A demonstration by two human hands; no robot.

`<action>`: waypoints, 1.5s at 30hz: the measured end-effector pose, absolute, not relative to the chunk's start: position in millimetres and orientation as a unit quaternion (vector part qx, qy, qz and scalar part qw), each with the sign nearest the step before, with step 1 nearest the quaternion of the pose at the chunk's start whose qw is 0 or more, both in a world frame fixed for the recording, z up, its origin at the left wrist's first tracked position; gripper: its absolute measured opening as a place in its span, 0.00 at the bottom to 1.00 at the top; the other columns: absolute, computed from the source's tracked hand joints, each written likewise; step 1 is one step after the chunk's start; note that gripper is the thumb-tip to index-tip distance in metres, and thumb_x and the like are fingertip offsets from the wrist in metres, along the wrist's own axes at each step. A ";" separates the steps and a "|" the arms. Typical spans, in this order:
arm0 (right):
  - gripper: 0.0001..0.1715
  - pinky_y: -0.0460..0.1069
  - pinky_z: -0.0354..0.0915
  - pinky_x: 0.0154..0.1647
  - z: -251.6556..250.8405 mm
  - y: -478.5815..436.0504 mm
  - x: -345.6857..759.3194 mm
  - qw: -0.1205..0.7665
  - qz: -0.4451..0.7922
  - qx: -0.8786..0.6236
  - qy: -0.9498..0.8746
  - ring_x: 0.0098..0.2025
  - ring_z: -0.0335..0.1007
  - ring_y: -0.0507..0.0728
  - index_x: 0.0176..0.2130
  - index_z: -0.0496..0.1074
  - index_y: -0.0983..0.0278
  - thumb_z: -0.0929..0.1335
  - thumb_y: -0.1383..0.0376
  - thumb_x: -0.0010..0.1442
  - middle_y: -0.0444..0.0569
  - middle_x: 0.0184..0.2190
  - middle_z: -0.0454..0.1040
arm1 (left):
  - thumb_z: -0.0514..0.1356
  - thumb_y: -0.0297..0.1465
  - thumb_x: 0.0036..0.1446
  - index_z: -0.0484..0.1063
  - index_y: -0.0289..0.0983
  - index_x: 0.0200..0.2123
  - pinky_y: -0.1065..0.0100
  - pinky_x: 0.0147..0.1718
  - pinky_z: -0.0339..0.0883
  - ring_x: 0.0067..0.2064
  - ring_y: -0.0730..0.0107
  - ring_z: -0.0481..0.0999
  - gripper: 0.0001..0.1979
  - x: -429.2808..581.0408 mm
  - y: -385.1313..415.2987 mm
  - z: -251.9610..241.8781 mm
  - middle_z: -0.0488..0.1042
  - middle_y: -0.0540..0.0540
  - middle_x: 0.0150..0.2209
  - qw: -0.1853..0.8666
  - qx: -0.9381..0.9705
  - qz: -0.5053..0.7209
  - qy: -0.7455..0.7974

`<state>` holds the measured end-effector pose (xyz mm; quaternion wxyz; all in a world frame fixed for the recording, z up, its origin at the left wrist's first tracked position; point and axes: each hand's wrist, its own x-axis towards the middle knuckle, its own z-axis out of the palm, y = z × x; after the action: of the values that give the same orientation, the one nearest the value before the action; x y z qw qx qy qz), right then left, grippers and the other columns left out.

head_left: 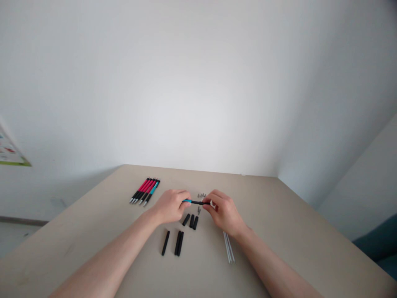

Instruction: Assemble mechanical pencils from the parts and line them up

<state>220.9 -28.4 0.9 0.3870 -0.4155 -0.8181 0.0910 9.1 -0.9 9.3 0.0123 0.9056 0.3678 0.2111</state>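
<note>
My left hand [171, 205] is closed round the blue end of a pen [196, 202], held level above the table. At the pen's black end, the thumb and fingers of my right hand [223, 210] pinch a black part; my fingertips partly cover it, so I cannot tell how far it sits on the pen. Below the hands lie several short black tubes [192, 221] and longer black tubes [177, 243]. Small silver pen tips [201, 195] stand just behind the pen. Thin white ink refills [228, 248] lie by my right wrist, partly hidden under it.
A row of several assembled pens [145, 190], mostly red and black with a blue one at the right, lies at the back left of the beige table [93, 231]. A white wall [198, 103] rises behind the table. Something dark teal [376, 240] shows beyond the right edge.
</note>
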 end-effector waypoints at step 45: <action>0.13 0.49 0.62 0.39 0.9 -29.5 218.8 0.361 0.068 -0.489 -0.791 0.37 0.69 0.56 0.38 0.72 0.63 0.61 0.62 0.63 0.50 0.32 0.74 | 0.50 0.38 0.63 0.72 0.40 0.39 0.72 0.33 0.61 0.34 0.70 0.73 0.13 6.7 0.8 13.5 0.76 0.49 0.35 0.027 0.884 0.258 0.389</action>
<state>218.8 -29.5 0.9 0.3614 -0.4890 -0.7910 0.0680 6.7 0.8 13.5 0.0275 0.8839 0.3894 0.2577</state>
